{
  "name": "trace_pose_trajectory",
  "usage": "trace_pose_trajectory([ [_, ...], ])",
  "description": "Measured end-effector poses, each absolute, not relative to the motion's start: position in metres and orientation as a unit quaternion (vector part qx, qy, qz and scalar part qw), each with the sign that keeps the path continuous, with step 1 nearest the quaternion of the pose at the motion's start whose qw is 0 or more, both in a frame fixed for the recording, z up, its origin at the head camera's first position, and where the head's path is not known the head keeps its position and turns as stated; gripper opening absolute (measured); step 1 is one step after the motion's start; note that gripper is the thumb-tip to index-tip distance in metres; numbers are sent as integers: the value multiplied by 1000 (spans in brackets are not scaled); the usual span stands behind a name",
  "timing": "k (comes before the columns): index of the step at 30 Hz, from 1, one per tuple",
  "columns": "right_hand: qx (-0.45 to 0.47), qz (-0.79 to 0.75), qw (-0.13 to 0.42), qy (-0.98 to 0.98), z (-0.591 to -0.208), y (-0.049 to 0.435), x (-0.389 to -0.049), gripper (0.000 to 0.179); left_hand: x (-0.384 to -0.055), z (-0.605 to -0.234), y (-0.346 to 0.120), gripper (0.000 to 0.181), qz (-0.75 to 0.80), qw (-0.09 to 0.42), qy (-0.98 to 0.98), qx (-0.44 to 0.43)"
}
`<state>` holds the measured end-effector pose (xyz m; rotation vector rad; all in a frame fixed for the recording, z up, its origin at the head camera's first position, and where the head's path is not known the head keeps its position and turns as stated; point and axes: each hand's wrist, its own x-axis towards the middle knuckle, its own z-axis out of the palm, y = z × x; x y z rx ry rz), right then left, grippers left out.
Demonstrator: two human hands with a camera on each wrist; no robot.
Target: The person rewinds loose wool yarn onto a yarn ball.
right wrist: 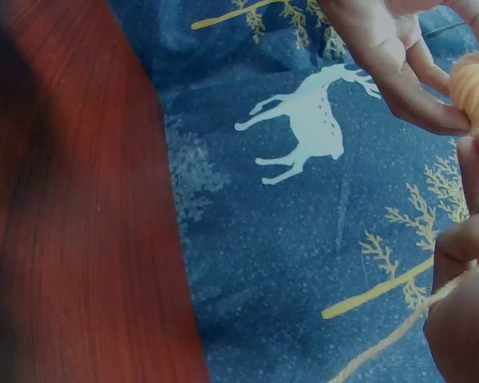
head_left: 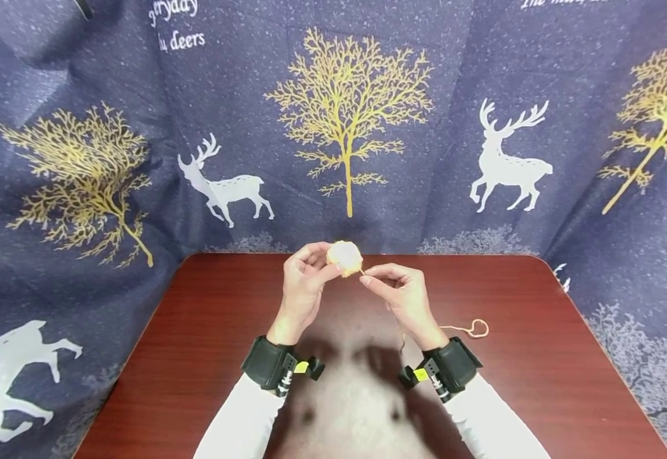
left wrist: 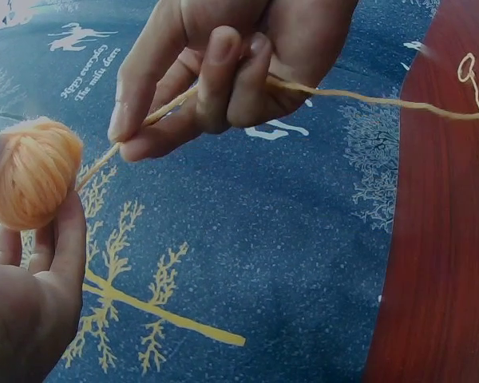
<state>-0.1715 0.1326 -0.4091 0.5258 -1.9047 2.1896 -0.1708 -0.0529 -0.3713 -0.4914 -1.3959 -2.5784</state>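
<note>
A small ball of peach-orange yarn (head_left: 344, 257) is held up above the far part of the table by my left hand (head_left: 303, 287), thumb and fingers gripping its sides. Just right of it, my right hand (head_left: 401, 294) pinches the yarn strand (left wrist: 100, 166) between thumb and forefinger. In the left wrist view the strand runs taut from the ball (left wrist: 36, 174) to those fingertips, passes through the curled fingers of the right hand (left wrist: 223, 72) and trails away. The right wrist view shows the ball only partly, at its right edge.
The loose tail of yarn (head_left: 476, 329) lies on the reddish-brown table (head_left: 516, 382), ending in a small loop right of the right wrist. Behind the table hangs a dark blue cloth (head_left: 379, 229) printed with deer and trees. Both wrists wear black camera straps (head_left: 270, 363).
</note>
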Motion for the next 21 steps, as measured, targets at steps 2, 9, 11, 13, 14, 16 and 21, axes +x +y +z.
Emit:
trace_pose_trajectory([
  [2,178,722,109,-660,-410,135,-170,22,-171,-371,-52,36,-858,99,-476,-163],
  [9,195,636,130,-735,-412,142,-157,8,-178,-379,-51,38,-771,209,-578,-168],
  [11,204,617,131,-749,-409,145,-154,8,-179,-382,-52,40,-724,239,-622,-176],
  [13,217,599,135,-759,-405,147,-151,10,-180,-384,-52,40,-672,261,-666,-190],
  [14,224,594,137,-761,-402,149,-151,11,-179,-385,-52,40,-649,264,-685,-200],
  [16,240,587,141,-760,-395,152,-152,12,-175,-382,-52,39,-611,255,-716,-223],
  [21,240,622,134,-733,-381,160,-162,12,-160,-373,-52,37,-565,154,-756,-292],
])
